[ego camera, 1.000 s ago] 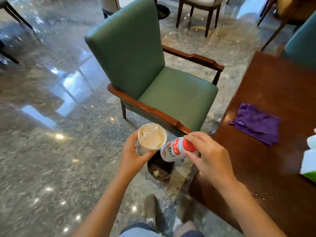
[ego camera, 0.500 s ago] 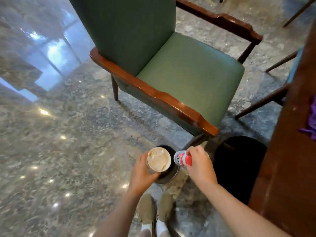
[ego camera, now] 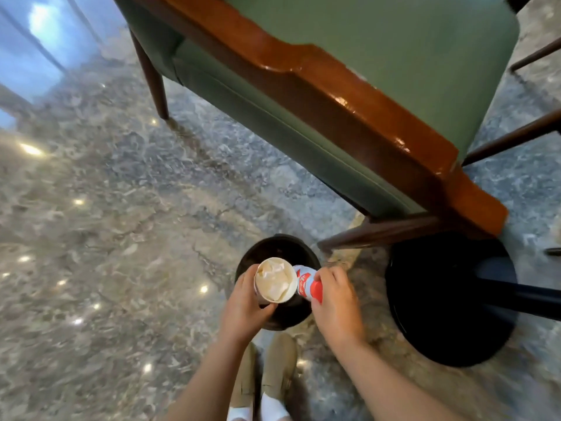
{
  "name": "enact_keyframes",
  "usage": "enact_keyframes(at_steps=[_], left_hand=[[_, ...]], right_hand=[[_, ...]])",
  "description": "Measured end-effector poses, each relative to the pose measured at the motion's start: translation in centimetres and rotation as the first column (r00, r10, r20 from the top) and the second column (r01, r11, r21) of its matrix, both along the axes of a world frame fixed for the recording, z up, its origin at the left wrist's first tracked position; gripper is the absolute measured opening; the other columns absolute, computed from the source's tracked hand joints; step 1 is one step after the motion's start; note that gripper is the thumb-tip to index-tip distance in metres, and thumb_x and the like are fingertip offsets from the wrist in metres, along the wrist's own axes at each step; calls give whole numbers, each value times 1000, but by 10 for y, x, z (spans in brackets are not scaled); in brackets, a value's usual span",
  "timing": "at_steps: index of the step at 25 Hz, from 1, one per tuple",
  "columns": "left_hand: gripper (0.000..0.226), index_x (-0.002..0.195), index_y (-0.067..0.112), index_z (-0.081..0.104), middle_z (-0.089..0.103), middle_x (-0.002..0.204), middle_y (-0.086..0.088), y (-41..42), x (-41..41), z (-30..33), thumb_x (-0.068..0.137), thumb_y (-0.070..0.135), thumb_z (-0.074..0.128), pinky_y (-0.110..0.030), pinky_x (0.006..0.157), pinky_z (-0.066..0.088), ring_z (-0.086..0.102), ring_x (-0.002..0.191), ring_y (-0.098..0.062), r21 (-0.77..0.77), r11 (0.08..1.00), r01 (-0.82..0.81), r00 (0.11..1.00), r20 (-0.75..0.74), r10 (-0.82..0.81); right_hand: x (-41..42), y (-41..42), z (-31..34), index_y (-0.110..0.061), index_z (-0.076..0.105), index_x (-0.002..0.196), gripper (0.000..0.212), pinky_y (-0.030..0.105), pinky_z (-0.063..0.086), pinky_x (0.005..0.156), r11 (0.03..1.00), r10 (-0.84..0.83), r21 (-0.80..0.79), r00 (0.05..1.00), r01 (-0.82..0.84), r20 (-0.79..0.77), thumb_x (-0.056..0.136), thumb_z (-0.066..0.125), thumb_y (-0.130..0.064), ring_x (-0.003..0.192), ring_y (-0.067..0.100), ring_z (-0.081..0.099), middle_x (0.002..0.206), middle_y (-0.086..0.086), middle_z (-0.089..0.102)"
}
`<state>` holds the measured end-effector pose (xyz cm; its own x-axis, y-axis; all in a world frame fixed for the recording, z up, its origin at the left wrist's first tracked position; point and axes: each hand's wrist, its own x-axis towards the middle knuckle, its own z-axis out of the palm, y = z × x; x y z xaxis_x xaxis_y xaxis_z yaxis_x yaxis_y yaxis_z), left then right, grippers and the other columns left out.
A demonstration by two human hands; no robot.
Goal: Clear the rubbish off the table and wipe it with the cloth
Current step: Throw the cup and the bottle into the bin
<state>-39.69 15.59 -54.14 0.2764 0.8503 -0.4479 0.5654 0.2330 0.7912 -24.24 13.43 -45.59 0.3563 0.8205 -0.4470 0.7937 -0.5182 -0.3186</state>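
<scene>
A small black bin (ego camera: pixel 274 247) stands on the marble floor just in front of my feet. My left hand (ego camera: pixel 243 305) grips a paper cup (ego camera: pixel 275 284) stuffed with crumpled white tissue, held right over the bin's mouth. Beside it my right hand (ego camera: pixel 335 302) holds a small white bottle with a red label and red cap (ego camera: pixel 308 286), lying sideways above the bin's right rim. The bottle touches the cup. The table top and the purple cloth are out of view.
A green armchair with a glossy wooden armrest (ego camera: pixel 349 95) fills the upper right, its front leg close to the bin. The table's round black base (ego camera: pixel 449 299) and dark column sit on the floor at right. My shoes (ego camera: pixel 264 381) stand below the bin.
My view has dropped toward the floor. Both hands have gone down with the cup and bottle and now hang directly over the bin. The table top and cloth have left the view.
</scene>
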Motion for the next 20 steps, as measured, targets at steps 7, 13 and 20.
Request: enact_keyframes(at_steps=[7,13,20], left_hand=[[84,138,16,33,42,132,5,-14,9,-44,67,14,78,-3,96,22,36,122,-6,-76,997,25,998,-49,-28],[66,142,19,28,36,144,2,-10,-5,-31,85,26,60,-30,89,45,39,128,-17,-65,934,352,881,-314,-354],[34,121,19,43,52,121,0,7,-2,37,90,32,46,-34,91,39,48,113,-21,-34,843,536,701,-539,-467]], right_hand=[[-6,-15,-67,-13,55,108,32,34,51,83,997,15,-82,999,-11,46,79,66,-6,97,22,55,112,4,47],[-14,-19,-92,-15,54,113,31,36,50,82,986,51,-159,998,-45,33,84,57,-6,100,22,55,115,2,45],[-29,-3,-37,-22,44,125,40,36,42,95,931,153,-345,985,-115,85,87,57,-22,121,22,38,127,2,42]])
